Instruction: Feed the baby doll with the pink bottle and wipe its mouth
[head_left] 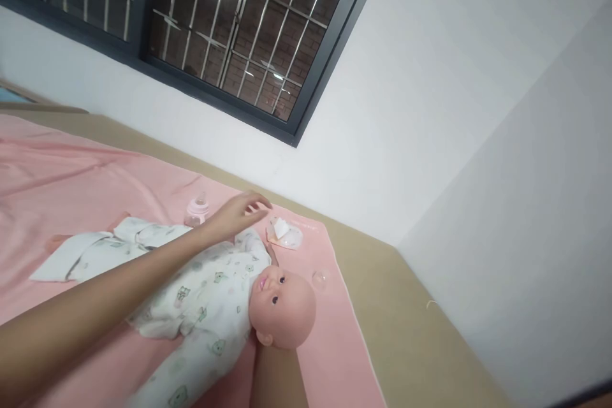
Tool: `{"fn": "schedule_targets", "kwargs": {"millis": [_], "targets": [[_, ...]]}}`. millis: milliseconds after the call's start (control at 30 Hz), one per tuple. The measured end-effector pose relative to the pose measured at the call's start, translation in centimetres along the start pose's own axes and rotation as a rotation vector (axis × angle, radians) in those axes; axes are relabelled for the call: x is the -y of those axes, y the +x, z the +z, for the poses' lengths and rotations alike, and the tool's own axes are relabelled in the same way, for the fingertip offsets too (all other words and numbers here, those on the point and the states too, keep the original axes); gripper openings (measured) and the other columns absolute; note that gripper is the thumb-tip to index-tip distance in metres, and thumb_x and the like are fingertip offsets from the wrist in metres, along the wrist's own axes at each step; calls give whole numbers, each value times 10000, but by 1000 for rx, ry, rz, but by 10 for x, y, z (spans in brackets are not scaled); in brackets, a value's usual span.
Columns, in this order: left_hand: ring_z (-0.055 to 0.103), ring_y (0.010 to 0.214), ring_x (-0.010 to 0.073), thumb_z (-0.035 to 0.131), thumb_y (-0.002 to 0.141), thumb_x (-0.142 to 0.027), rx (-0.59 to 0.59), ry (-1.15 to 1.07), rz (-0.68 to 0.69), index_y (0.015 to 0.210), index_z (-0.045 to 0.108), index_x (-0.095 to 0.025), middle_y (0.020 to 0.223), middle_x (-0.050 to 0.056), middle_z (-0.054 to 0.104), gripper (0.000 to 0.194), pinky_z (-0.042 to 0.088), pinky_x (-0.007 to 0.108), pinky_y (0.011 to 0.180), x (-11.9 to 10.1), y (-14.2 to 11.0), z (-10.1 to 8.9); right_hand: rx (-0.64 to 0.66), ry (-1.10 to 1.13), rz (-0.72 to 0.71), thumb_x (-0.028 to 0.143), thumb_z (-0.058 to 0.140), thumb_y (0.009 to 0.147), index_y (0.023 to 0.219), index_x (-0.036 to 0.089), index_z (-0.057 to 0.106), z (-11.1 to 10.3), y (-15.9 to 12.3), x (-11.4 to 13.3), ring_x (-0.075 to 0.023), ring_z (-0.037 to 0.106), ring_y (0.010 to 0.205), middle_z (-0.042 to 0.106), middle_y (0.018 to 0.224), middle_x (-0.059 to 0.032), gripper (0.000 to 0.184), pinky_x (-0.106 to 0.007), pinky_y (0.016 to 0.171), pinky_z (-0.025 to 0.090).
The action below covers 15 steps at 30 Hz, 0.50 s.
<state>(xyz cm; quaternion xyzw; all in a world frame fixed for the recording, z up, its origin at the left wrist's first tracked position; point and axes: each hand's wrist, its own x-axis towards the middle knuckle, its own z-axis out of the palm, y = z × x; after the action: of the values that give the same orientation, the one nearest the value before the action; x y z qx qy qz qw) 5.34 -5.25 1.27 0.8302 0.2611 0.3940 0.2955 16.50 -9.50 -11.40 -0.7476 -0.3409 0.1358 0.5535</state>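
A bald baby doll (287,309) in a white patterned outfit (215,287) lies on its back across a pink sheet (344,331). My left hand (241,213) reaches over the doll's body, fingers apart and holding nothing. Just beyond its fingertips is a small clear plastic packet (289,236) with something white on it. A pink-topped baby bottle (196,209) stands behind my left wrist. My right forearm (278,376) comes up from the bottom edge and goes under the doll's head, which hides my right hand and its fingers.
A clear round cap (319,278) lies on the sheet beside the doll's head. The sheet covers a tan surface (411,306) that meets white walls (382,140) at the back and right. Above is a dark-framed window (295,131) with metal bars.
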Motion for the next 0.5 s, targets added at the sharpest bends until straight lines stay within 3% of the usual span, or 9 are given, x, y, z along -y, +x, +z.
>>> {"fn": "schedule_targets", "kwargs": {"millis": [67, 133, 233, 333, 400, 500], "targets": [[530, 1027, 263, 450, 788, -325, -239, 217, -102, 1118, 582, -179, 1158, 105, 535, 384, 433, 387, 927, 18, -6, -21, -109, -82, 98, 473, 710, 416, 324, 283, 249, -3, 3, -2, -283, 572, 599, 188, 351, 37, 507, -419, 491, 414], [484, 1098, 313, 470, 716, -232, -324, 416, -242, 1237, 507, -176, 1152, 136, 494, 525, 392, 436, 967, 41, -8, -42, -116, -75, 102, 494, 711, 406, 333, 284, 235, -3, 5, -5, -278, 565, 592, 193, 359, 34, 525, -399, 469, 398], [495, 1091, 343, 514, 667, -205, -208, 546, -413, 1303, 445, -191, 1088, 148, 486, 639, 403, 426, 937, 75, -9, -67, -97, -19, 81, 548, 678, 434, 369, 292, 277, 1, 5, -10, -259, 553, 608, 245, 399, 27, 480, -366, 445, 377], [566, 962, 362, 603, 585, -253, 6, 567, -563, 1312, 437, -216, 1104, 157, 492, 747, 448, 426, 833, 98, -11, -78, -119, -60, 74, 556, 634, 478, 417, 303, 345, 5, 3, -13, -243, 536, 641, 295, 455, 21, 390, -366, 457, 379], [597, 870, 357, 653, 517, -303, 99, 510, -585, 1293, 452, -196, 1091, 161, 523, 809, 469, 416, 752, 107, -12, -78, -80, -77, 13, 537, 624, 484, 435, 308, 378, 3, 1, -13, -246, 528, 645, 295, 465, 23, 339, -387, 475, 385], [620, 741, 322, 655, 460, -294, 123, 394, -515, 1211, 494, -159, 846, 88, 623, 779, 476, 375, 646, 118, -13, -72, -71, -116, -41, 540, 624, 461, 426, 316, 400, -3, 0, -14, -271, 530, 618, 270, 423, 23, 319, -420, 481, 383]]}}
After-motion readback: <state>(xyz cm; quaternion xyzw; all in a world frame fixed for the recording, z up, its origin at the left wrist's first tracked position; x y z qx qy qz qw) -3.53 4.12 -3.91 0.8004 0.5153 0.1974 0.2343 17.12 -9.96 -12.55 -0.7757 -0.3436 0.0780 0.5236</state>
